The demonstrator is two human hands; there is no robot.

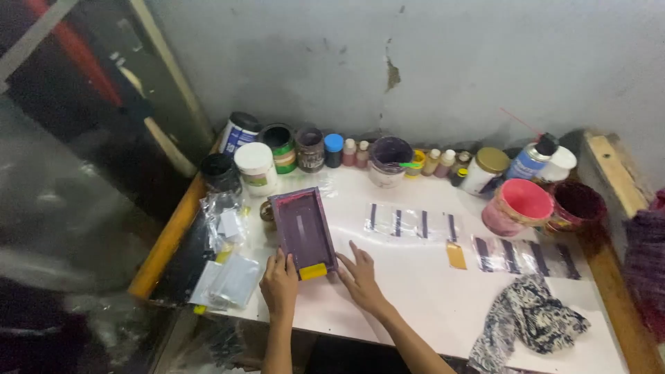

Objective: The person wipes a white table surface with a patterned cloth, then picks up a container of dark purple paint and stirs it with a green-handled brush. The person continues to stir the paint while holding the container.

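I steadied the small purple printing frame (pixel 303 230) on the white counter (pixel 415 291), left hand (pixel 280 282) gripping its near corner, right hand (pixel 360 275) flat alongside, fingers spread. I judged lifting it cleanly mattered next.

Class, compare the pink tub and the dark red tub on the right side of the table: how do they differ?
The pink tub is bright pink inside; the dark red tub is deep maroon inside. The pink tub tilts toward the camera and sits nearer the middle; the dark red tub sits nearer the wooden edge. Both are open, round and paint-stained.

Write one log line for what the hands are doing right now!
left hand: on purple frame | right hand: beside frame, on white table | yellow tape: frame's near edge
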